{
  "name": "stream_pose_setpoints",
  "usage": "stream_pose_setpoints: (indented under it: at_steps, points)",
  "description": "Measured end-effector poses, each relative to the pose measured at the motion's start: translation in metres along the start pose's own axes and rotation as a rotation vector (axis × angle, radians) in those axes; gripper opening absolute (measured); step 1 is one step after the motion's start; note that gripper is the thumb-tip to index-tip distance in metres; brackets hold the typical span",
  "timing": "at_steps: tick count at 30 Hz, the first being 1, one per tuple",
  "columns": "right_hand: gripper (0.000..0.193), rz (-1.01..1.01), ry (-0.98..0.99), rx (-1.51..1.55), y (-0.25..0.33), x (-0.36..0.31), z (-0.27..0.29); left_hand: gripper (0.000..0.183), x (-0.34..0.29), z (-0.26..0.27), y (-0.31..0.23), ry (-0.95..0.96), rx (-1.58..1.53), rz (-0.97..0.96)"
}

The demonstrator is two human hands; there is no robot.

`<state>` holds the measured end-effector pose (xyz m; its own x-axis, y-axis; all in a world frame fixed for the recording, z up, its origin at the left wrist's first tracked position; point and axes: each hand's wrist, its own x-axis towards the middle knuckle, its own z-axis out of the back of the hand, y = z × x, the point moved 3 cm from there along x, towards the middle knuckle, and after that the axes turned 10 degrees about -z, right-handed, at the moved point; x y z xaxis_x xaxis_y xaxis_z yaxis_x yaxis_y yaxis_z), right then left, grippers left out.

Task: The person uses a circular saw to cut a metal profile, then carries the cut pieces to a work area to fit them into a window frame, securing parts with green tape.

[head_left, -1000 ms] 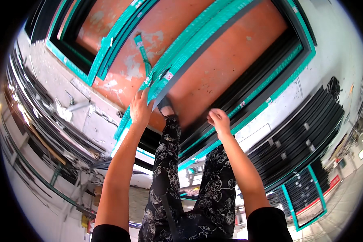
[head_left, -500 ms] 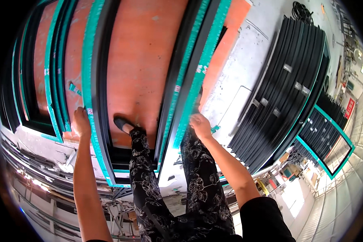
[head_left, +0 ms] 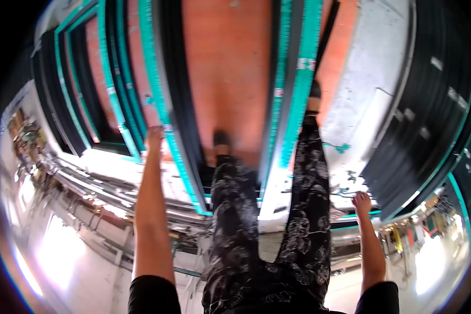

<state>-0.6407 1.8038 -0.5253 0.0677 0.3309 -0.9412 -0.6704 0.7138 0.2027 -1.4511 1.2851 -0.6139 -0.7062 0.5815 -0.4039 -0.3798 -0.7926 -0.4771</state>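
Observation:
A large black frame with green protective tape point(head_left: 159, 99) lies on the orange-red board, and I stand astride its right side. My left hand point(head_left: 154, 138) is at the frame's left outer edge, beside a small mark on the tape, with its fingers bent against the edge. Motion blur softens the fingertips. Away from the frame, my right hand point(head_left: 361, 204) hangs over the floor to the right of my leg, holding nothing, its fingers loosely apart. The nearest thing to it is a stack of black profiles point(head_left: 424, 120).
More green-taped black frames point(head_left: 70, 99) lie to the left. The orange-red board point(head_left: 225, 63) shows inside the large frame. Green tape scraps point(head_left: 340, 148) litter the pale floor point(head_left: 369, 57). Long metal bars point(head_left: 94, 180) lie behind my left arm.
My right hand has left the frame's right side and moved out to the right and back. My left hand stays at the same mark on the frame. The view has swung.

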Motion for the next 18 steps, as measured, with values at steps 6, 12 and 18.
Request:
stream_pose_setpoints:
  at_steps: [6, 12, 18]
  points:
    - [0.015, -0.547, -0.314, 0.106, -0.158, -0.147, 0.012, 0.027, 0.063, -0.032, -0.042, 0.147, 0.608, -0.001]
    - [0.014, -0.468, -0.018, -0.191, -0.283, -0.246, -0.158, 0.027, 0.148, -0.012, 0.018, 0.222, -0.293, 0.267]
    - [0.016, -0.546, -0.25, -0.189, -0.294, -0.249, -0.139, 0.018, 0.09, -0.07, 0.0, 0.125, -0.62, 0.491]
